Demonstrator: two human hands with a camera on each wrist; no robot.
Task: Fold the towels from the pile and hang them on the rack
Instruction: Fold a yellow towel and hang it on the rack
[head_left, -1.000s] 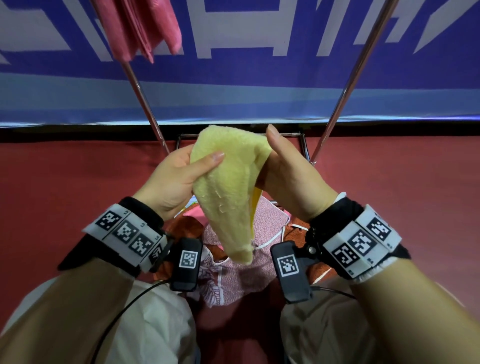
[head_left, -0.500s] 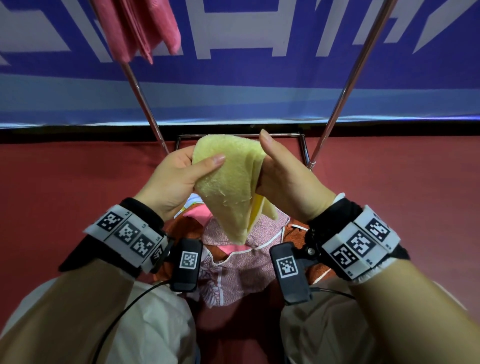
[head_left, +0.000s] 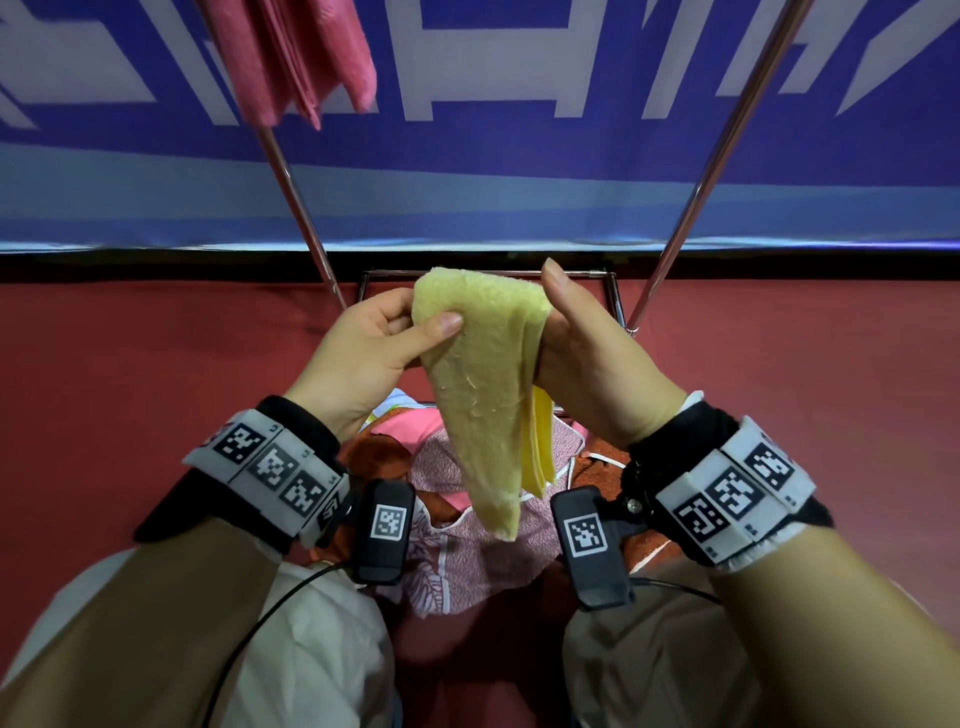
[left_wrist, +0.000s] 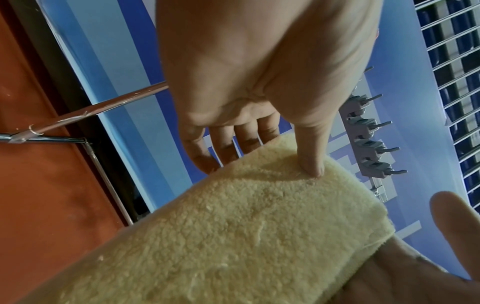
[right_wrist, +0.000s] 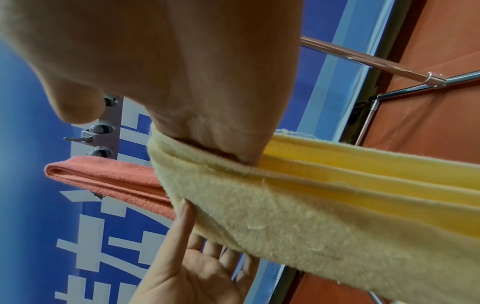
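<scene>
Your left hand (head_left: 363, 358) and right hand (head_left: 587, 374) hold the yellow towel (head_left: 483, 389) before the rack (head_left: 301, 208); its folded tail hangs straight again, ready for hanging.

The red floor (head_left: 130, 395) is carrying everything here. A loose pile (head_left: 467, 551) of towels is lying directly on it. A pink leaf-patterned towel (head_left: 452, 577) is sprawling on top, a rust-orange towel (head_left: 379, 457) is showing from under it on both sides, and a plain pink towel (head_left: 410, 431) is peeking out at the far edge. Just beyond the pile the rack (head_left: 306, 218) is standing on the floor, with its thin metal base frame (head_left: 615, 301) resting flat and two slanted poles rising from it.
</scene>
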